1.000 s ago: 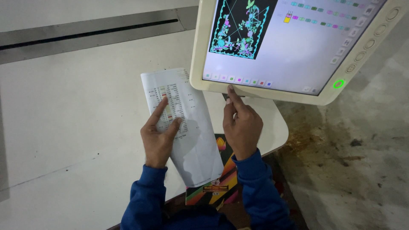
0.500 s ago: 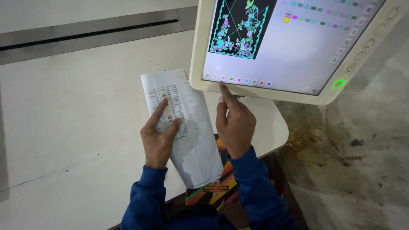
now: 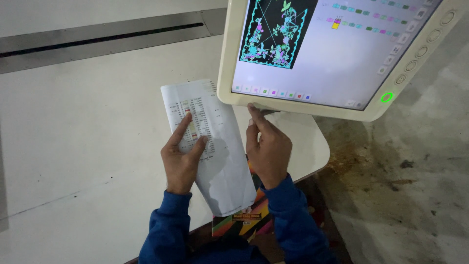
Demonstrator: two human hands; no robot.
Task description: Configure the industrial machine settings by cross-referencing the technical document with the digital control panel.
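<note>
Two hands at work over a white table [image 3: 73, 146], both in blue sleeves [image 3: 288, 220]. Left hand [image 3: 181, 159] grasping a folded sheet of paper [image 3: 215, 161], thumb and forefinger spread flat on its printed face, remaining fingers tucked out of sight beneath. Forefinger tip resting on a narrow column of small coloured marks [image 3: 191, 124] printed down the sheet. Paper tilted, its top edge beyond the left fingertips and just under the lower left corner of a screen [image 3: 312, 49]; its lower end below the left wrist, overlapping a brightly striped card [image 3: 244, 222] at the table's edge.

Right hand [image 3: 267, 146] empty, loosely curled, forefinger stretched upward, its tip touching the cream frame of the screen at the bottom edge. Just above that fingertip, a row of small coloured squares [image 3: 271, 91] along the bottom of the lit display. Further above, a dark panel with a cyan floral pattern [image 3: 276, 32]. Well to the right of the fingers, a glowing green ring button [image 3: 387, 97] on the frame, then a line of round buttons [image 3: 415, 54] running up the frame's side.

Between the two hands, only the paper. Right of the right hand, a rounded white shelf [image 3: 308, 142], and past it a stained concrete floor [image 3: 405, 171]. Far beyond the left fingers, a long grey slot [image 3: 97, 39] across the table.
</note>
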